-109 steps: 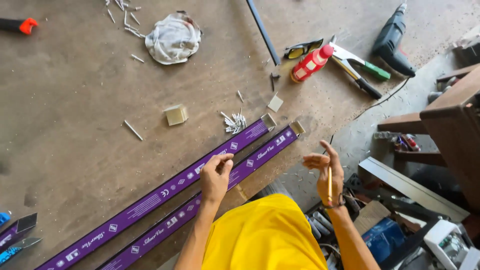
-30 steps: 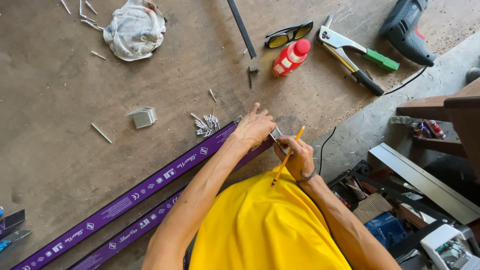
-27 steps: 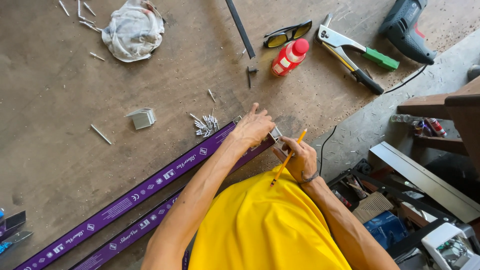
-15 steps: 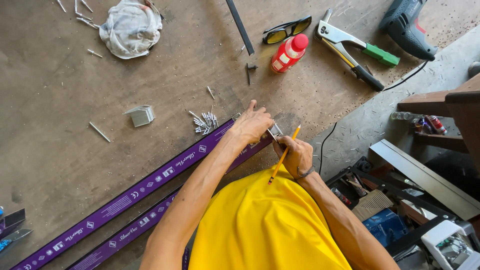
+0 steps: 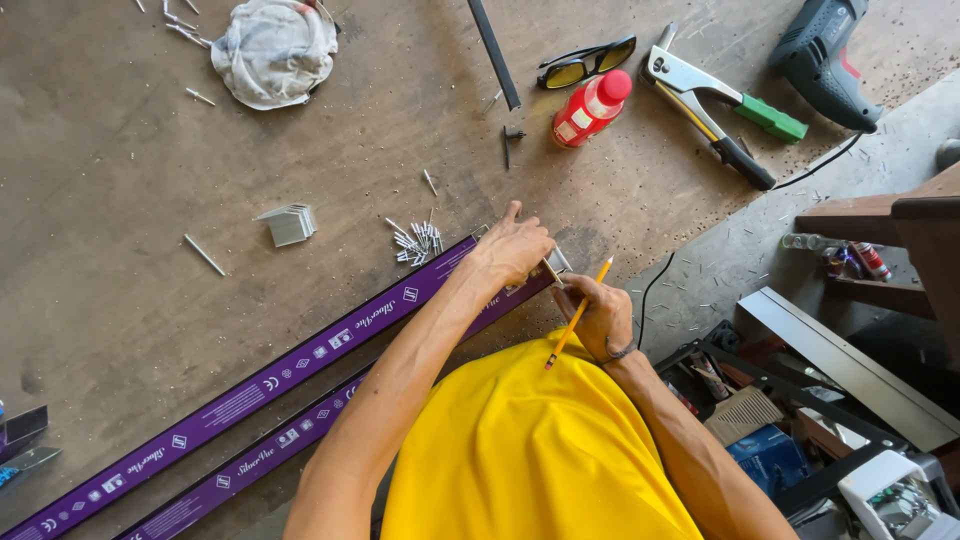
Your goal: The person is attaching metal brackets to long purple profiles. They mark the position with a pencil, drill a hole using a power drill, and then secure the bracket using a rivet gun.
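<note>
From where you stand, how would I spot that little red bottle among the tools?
Start at the brown worktable and go to its far right corner, where the grey power drill lies. Left of the green-handled riveter, just below the dark yellow-lensed glasses, lies the red bottle: the only red, round-capped thing there.

Scuffed brown workbench top (image 5: 120, 300) in daylight, grey concrete floor (image 5: 740, 260) and wooden furniture (image 5: 900, 215) to the right
</note>
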